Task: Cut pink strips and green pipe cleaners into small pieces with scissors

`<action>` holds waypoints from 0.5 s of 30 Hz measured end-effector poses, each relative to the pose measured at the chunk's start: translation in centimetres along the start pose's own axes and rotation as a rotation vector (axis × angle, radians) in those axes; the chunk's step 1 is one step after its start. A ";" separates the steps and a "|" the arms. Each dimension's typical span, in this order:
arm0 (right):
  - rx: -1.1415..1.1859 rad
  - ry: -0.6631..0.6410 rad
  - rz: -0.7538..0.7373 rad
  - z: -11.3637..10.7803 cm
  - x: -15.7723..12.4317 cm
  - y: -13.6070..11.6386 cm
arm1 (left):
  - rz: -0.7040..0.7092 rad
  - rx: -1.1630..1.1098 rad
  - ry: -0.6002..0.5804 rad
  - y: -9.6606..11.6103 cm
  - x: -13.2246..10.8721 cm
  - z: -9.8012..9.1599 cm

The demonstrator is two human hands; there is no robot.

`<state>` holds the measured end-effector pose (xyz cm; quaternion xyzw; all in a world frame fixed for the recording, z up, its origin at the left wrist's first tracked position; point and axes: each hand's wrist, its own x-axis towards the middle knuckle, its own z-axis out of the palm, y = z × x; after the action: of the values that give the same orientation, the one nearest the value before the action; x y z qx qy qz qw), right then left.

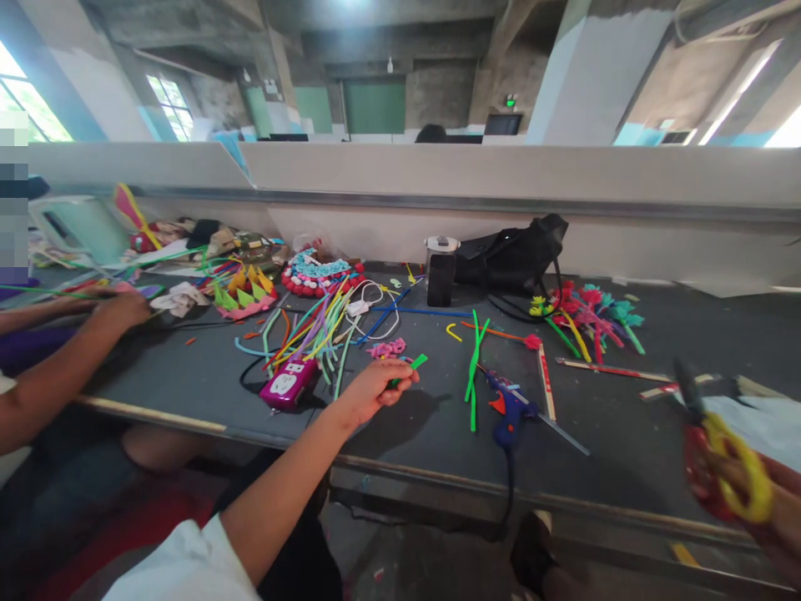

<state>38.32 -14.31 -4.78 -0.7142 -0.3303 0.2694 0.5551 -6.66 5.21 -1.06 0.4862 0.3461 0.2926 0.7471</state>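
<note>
My left hand (381,386) pinches a short green piece (419,361) over the dark table (400,451). At the right edge, my right hand (744,476) grips scissors with red and yellow handles (756,480), their dark blades pointing up and left. Between the hands lie several green pipe cleaners (474,367), crossing one another. Beside them is a blue glue gun (514,409) with a clear stick in its rear. Pink curled pieces (386,349) rest just behind my left hand.
Loose coloured pipe cleaners (313,321) and a purple box (289,384) lie left of centre. Behind stand a phone (441,280) and a black bag (510,259). Colourful fuzzy flowers (591,313) are at the back right. Another person's hand (125,309) works at the left.
</note>
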 end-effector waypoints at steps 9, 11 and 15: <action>0.478 -0.487 0.180 14.6 -10.3 -9.4 | -0.118 0.032 0.011 0.3 -0.1 0.9; 0.521 -0.655 0.254 17.5 -12.4 -9.4 | -0.098 0.053 0.007 0.8 -0.4 1.0; 0.430 -0.769 0.376 21.2 -15.5 -8.5 | -0.044 0.134 0.001 1.7 -1.4 1.2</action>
<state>11.01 -11.83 -1.33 -0.4791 -0.3135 0.6721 0.4696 -6.68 4.14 1.14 0.5274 0.3758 0.2526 0.7189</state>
